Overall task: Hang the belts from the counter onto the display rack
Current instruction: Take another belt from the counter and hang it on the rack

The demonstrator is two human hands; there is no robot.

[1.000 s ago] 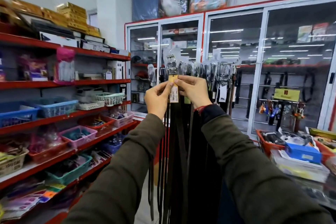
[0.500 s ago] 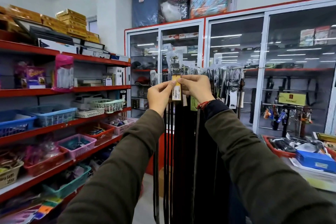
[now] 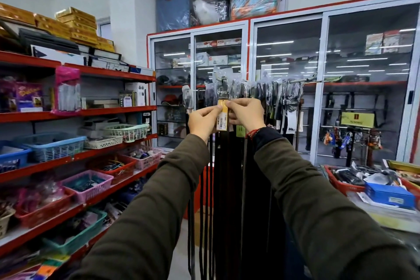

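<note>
Both hands pinch a belt's yellow tag at the rack.

Head view: left hand (image 3: 203, 120) and right hand (image 3: 246, 113) close thumb and forefinger on the yellow tag (image 3: 222, 118) of a belt (image 3: 222, 88), its wrapped buckle just above the fingertips among the hanging belts (image 3: 229, 188) on the display rack (image 3: 304, 80). Red shelves (image 3: 95, 111) lie left, a cluttered counter (image 3: 386, 211) right, with an open aisle between them.

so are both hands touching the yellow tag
Touching. The head view shows left hand and right hand pinching the yellow tag from either side.

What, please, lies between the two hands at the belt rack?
In the head view, a yellow price tag on a belt, pinched between left hand and right hand.
</note>
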